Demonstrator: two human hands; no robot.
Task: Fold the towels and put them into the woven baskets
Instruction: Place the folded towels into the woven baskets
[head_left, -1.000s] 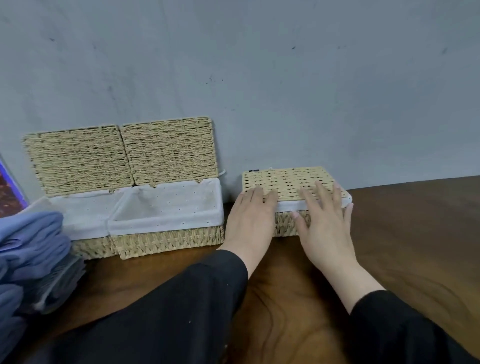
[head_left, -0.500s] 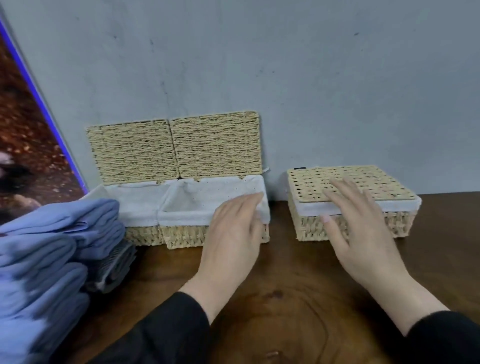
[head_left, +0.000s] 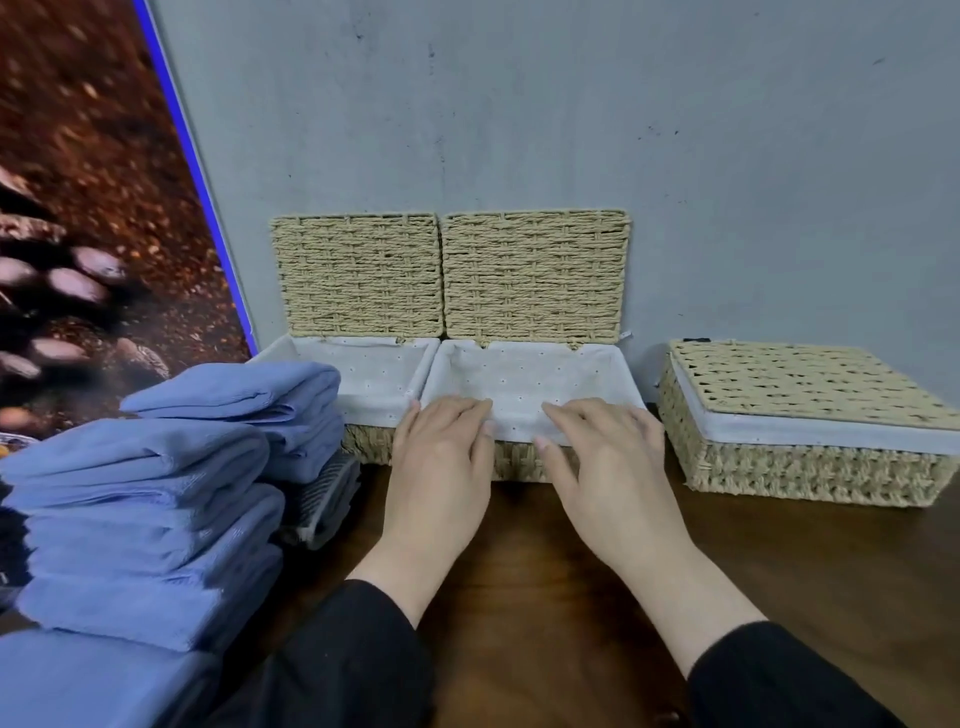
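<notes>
My left hand (head_left: 441, 467) and right hand (head_left: 602, 462) rest with straight, relaxed fingers on the front rim of the middle woven basket (head_left: 519, 379) — they grip nothing. Its lid stands open against the wall, and the folded blue towels (head_left: 156, 493) are stacked on the counter (head_left: 779, 571) at my left — the closed basket (head_left: 810, 431) sits at my right.

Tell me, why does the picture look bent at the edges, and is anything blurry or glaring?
Head view: the wide lens bends it, so the poster edge leans and the shut basket looks skewed. The poster and the towels at the frame's left are soft; the hands and the open basket are sharper. Light is even and dim, with no glare and only faint shadows on the table.
</notes>
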